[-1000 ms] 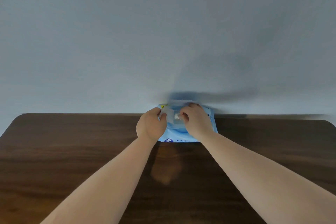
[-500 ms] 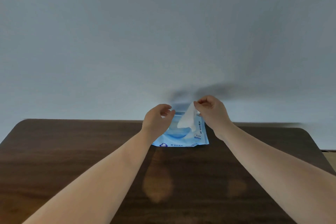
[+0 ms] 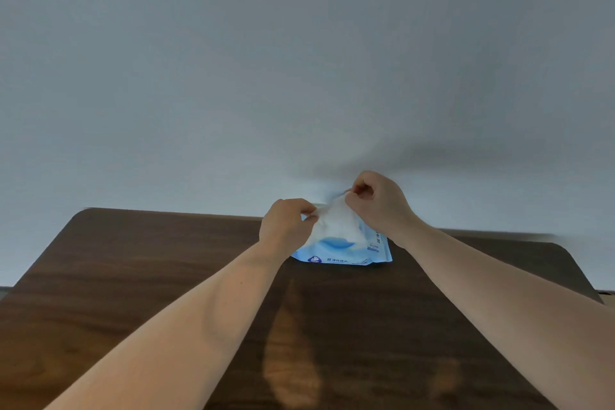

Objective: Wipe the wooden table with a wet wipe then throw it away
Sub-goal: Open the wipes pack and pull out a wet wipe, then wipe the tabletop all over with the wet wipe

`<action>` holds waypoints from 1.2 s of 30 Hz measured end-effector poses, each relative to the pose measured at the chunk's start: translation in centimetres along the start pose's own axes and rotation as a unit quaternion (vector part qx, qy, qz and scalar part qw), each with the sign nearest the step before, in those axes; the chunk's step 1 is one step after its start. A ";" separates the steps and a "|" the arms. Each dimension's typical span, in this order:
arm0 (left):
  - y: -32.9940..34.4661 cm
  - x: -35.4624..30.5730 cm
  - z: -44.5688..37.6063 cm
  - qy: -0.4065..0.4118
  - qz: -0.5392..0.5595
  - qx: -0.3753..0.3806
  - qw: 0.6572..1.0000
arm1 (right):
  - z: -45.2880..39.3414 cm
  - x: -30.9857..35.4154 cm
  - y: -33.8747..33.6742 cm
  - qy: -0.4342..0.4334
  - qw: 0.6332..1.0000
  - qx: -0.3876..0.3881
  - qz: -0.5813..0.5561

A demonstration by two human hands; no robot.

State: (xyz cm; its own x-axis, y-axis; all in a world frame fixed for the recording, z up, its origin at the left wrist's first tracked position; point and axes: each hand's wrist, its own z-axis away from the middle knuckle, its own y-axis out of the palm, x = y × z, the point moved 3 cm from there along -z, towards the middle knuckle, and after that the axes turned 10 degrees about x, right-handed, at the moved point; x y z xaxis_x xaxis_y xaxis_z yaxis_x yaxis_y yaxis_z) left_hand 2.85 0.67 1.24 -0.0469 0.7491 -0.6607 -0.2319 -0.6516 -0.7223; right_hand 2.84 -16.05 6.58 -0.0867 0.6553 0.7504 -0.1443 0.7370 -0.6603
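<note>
Pinching wet wipe (image 3: 336, 221), seemingly, both hands raised.

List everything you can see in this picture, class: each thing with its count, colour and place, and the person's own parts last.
wooden table: one, dark brown, fills the lower part of the view.
wipes pack: one, light blue, flat on the table's far edge.
wet wipe: one, white, held above the pack.
wall: one, pale grey-blue, behind the table.
left hand: one, pinching the wipe's left side.
right hand: one, pinching the wipe's upper right.
</note>
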 end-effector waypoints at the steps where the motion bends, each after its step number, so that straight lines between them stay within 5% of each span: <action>1: -0.8 0.7 0.3 -0.013 -0.026 -0.027 0.999 | 0.0 0.4 0.4 -0.008 1.000 0.000 0.006; 9: -4.9 9.3 3.7 -0.034 -0.072 -0.053 0.995 | 2.2 3.4 10.3 -0.163 0.955 0.144 0.201; 14: -4.8 17.2 8.6 -0.112 -0.163 0.126 0.972 | 5.4 2.5 19.4 -0.263 0.861 0.307 0.309; 17: -4.7 21.1 11.4 -0.170 -0.242 0.219 0.930 | 6.8 1.8 23.2 -0.214 0.866 0.359 0.274; 20: -5.1 23.5 13.6 -0.193 -0.251 0.232 0.920 | 6.0 1.7 24.8 -0.187 0.896 0.301 0.266; 28: -4.9 26.9 16.7 -0.211 -0.239 0.220 0.922 | 4.5 0.8 28.4 -0.086 0.881 0.288 0.364; 32: -5.0 28.6 17.6 -0.221 -0.234 0.206 0.924 | 3.7 1.9 29.8 0.045 0.901 0.291 0.318; 36: -5.2 30.2 18.2 -0.229 -0.235 0.182 0.927 | 3.0 4.7 30.4 -0.041 0.980 0.092 0.172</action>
State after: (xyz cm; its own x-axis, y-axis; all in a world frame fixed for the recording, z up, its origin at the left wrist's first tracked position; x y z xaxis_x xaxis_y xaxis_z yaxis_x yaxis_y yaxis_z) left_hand -15.06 28.79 -11.24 -0.2463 0.9664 -0.0740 -0.6403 -0.2195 -0.7361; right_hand -4.91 8.95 -9.85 -0.2395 0.8385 0.4895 -0.2682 0.4275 -0.8633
